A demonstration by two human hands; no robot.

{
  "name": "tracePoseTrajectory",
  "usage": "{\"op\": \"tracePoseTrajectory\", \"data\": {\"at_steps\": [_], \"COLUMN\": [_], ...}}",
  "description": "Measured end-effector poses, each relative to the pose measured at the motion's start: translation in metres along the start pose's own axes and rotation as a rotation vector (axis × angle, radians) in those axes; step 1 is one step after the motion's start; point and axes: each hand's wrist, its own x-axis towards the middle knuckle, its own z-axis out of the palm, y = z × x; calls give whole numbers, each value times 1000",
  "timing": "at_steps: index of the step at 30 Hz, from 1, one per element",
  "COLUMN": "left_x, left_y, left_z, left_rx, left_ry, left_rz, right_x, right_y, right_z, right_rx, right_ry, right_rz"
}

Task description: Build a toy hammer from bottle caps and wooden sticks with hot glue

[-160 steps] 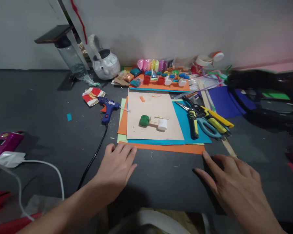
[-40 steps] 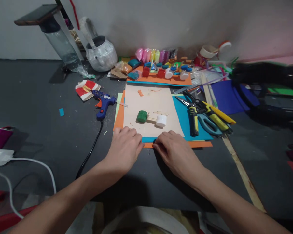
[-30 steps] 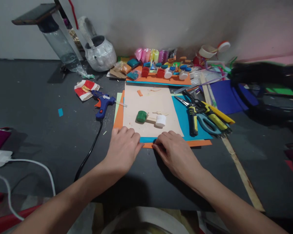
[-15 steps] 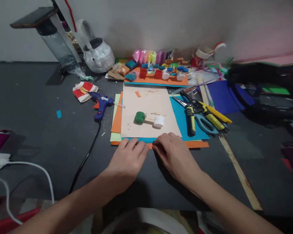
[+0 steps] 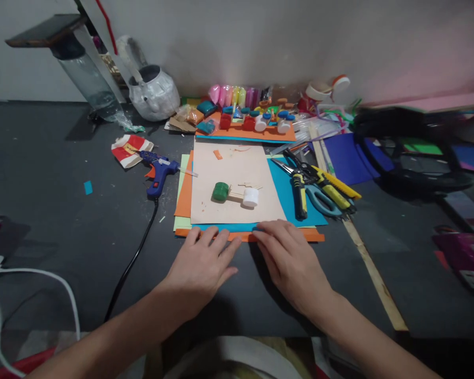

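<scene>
Both my hands rest at the near edge of a stack of coloured paper. My left hand (image 5: 201, 266) is open, its fingers spread on the orange strip (image 5: 315, 235) of the stack and its thumb apart. My right hand (image 5: 290, 258) lies to the right with fingers stretched out over the same edge, holding nothing that I can see. Beyond them, on a beige sheet (image 5: 217, 213), sit a small green cylinder (image 5: 220, 191) and a white one (image 5: 250, 197), with thin wooden sticks (image 5: 236, 196) between them.
A blue glue gun (image 5: 161, 169) with a black cord lies left. Pliers (image 5: 299, 195), blue-handled scissors (image 5: 323, 201) and a yellow cutter (image 5: 337, 182) lie right. Behind stand a silver kettle (image 5: 154, 97) and small coloured tubs (image 5: 248, 124). A long wooden stick (image 5: 375, 276) lies front right.
My left thumb has spread away from the fingers. The right hand's fingers have straightened from a more curled pose. The whole view has shifted slightly.
</scene>
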Motion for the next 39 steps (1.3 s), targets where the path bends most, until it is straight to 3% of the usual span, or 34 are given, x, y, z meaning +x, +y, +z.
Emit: {"op": "tracePoseTrajectory", "data": {"at_steps": [3,7,10,17,25,32,39], "left_x": [-1,0,-1,-1,0,9,16], "left_y": [1,3,4,5,4,1,17], "left_z": [0,1,2,2,0,0,1], "left_rx": [-6,-1,16,37,49,67,108], "left_ry": [13,24,44,60,49,-8,8], "left_rz": [-9,-17,-12,-25,22,83,129], "right_x": [-11,-21,-27,-39,-47,-34,-32], "right_y": [-14,-21,-16,-9,41,60,65], "right_z": [-3,0,2,-7,-33,-35,-32], "right_rx": [-25,-71,-132,-153,-106,29,26], "right_ry": [-89,-279,-321,-242,91,-42,-124], "right_rz": [-116,-147,-145,-111,122,316,363]}}
